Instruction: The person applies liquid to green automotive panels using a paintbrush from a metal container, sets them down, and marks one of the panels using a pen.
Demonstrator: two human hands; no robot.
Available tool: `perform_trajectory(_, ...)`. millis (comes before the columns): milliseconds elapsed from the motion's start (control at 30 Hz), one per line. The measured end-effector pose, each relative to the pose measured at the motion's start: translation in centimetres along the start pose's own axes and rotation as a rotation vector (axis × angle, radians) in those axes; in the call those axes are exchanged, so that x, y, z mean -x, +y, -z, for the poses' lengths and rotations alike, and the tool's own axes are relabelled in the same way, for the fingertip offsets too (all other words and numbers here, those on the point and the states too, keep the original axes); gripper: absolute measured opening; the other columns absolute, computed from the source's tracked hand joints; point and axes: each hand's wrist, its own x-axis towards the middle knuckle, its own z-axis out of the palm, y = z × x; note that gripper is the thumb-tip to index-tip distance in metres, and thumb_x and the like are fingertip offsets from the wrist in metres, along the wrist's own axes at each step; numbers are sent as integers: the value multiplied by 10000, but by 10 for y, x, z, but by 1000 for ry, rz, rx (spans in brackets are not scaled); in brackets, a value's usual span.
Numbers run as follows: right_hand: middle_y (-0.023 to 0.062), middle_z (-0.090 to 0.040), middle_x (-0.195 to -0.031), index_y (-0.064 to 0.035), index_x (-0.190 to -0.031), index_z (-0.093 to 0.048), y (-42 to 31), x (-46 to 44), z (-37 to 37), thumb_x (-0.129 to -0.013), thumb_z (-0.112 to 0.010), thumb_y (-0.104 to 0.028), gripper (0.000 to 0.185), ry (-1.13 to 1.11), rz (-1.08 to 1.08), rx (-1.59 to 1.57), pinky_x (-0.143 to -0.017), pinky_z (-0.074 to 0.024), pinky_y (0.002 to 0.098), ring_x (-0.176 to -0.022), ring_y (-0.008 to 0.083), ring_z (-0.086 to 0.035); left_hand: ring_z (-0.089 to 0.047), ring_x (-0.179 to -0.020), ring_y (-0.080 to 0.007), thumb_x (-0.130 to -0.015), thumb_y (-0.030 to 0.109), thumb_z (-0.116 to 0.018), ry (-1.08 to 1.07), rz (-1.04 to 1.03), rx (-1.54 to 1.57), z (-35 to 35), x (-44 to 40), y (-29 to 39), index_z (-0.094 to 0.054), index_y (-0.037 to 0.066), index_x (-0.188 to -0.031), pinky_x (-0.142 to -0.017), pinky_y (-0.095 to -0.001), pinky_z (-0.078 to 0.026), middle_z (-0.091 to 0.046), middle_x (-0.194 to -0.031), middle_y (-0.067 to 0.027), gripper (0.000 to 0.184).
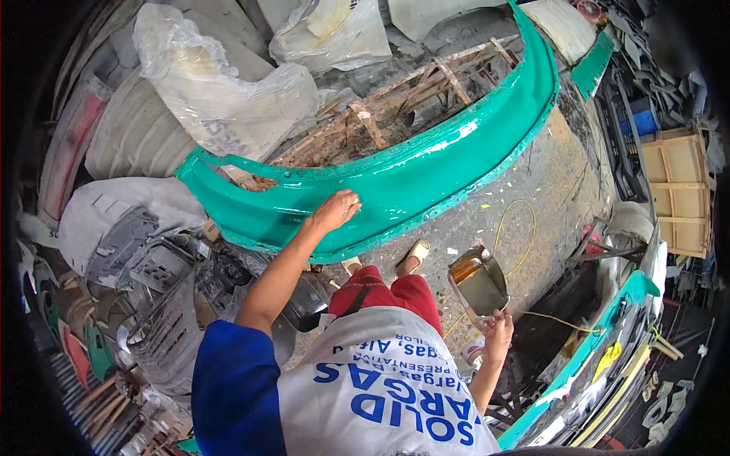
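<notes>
A long curved panel point(411, 178), glossy teal-green like a vehicle bumper mould, stretches across the view in front of me. My left hand point(337, 210) is at its inner face, fingers curled together; anything inside them is hidden. Low on the right, my right hand point(498, 332) grips the rim of a square metal can point(480, 283). The can is open-topped and tilted, with an amber-brown patch inside its far wall.
Plastic-wrapped moulds point(236, 106) crowd the far left. Behind the panel lies a rusty frame point(369, 125). A yellow hose point(525, 262) loops over the concrete floor point(449, 232). Grey plastic parts point(163, 266) stand at left, and another teal piece point(608, 323) lies at right.
</notes>
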Motion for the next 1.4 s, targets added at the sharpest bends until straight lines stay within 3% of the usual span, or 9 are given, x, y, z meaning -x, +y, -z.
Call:
perform_trajectory(200, 124, -549, -1165, 69, -1422, -288, -4, -9, 4, -894, -618, -237, 694, 4, -33, -3, -762, -583, 409, -999, 210, -611, -581, -764, -423, -891, 167, -619, -2, -13, -62, -33, -16, 0, -521, 9, -788, -645, -519, -466, -551, -800, -214, 213)
perform_trajectory(267, 21, -566, -983, -23, -1330, -441, -3, -10, 4, -947, -570, -236, 457, 42, 15, -23, -690, -585, 346, -792, 141, -629, -569, -728, -434, -882, 144, -620, 25, -33, -45, -38, -26, 9, -503, -2, -760, -618, -513, -459, -545, -767, -232, 223)
perform_trajectory(367, 13, -569, -964, -27, -1332, -443, -10, -13, -3, -941, -583, -227, 461, 28, 1, -34, -673, -585, 340, -785, 132, -623, -590, -653, -418, -883, 123, -621, 95, 85, 94, -37, -32, 20, -514, -21, -749, -568, -474, -464, -581, -705, -223, 224)
perform_trajectory(567, 8, -554, -934, -20, -1342, -442, -7, -15, 6, -940, -600, -248, 489, -5, 15, -28, -658, -586, 322, -770, 114, -598, -636, -496, -172, -931, 199, -630, 389, 379, 370, -9, -9, 32, -606, -29, -797, -457, -318, -473, -635, -620, -121, 266)
perform_trajectory(733, 83, -544, -1091, 38, -1401, -347, -4, -14, 9, -909, -594, -229, 612, 31, -7, -18, -686, -584, 348, -824, 136, -579, -647, -531, -219, -918, 214, -643, 311, 408, 274, 4, 7, 27, -644, -39, -855, -491, -344, -486, -650, -663, -155, 260)
perform_trajectory(867, 86, -554, -1092, 59, -1399, -343, -9, -17, 4, -900, -596, -240, 635, 18, -21, 39, -692, -581, 346, -830, 140, -591, -659, -671, -311, -892, 232, -660, 85, 179, 252, -12, -4, 17, -702, 5, -927, -607, -400, -504, -674, -783, -176, 234)
perform_trajectory(933, 86, -558, -1092, 64, -1399, -347, -12, -19, 2, -895, -600, -239, 640, -1, -23, 52, -694, -580, 343, -834, 142, -594, -628, -591, -159, -909, 243, -671, 151, -42, 330, -17, -16, 20, -688, -14, -952, -544, -310, -501, -681, -778, -103, 260)
perform_trajectory(1067, 85, -570, -1107, 66, -1397, -364, -21, -17, -18, -884, -607, -235, 643, -28, -16, 34, -697, -579, 338, -842, 145, -602, -625, -585, -138, -918, 307, -659, 193, 285, 457, 13, -3, 36, -713, 27, -984, -549, -296, -495, -680, -725, -73, 293)
perform_trajectory(1400, 84, -561, -1083, 41, -1402, -370, -10, -26, -60, -887, -629, -264, 652, -131, 5, 66, -723, -584, 358, -854, 150, -582, -631, -538, -144, -911, 302, -655, 169, 607, 267, 89, 145, -59, -699, -14, -860, -519, -302, -492, -664, -652, -109, 323)
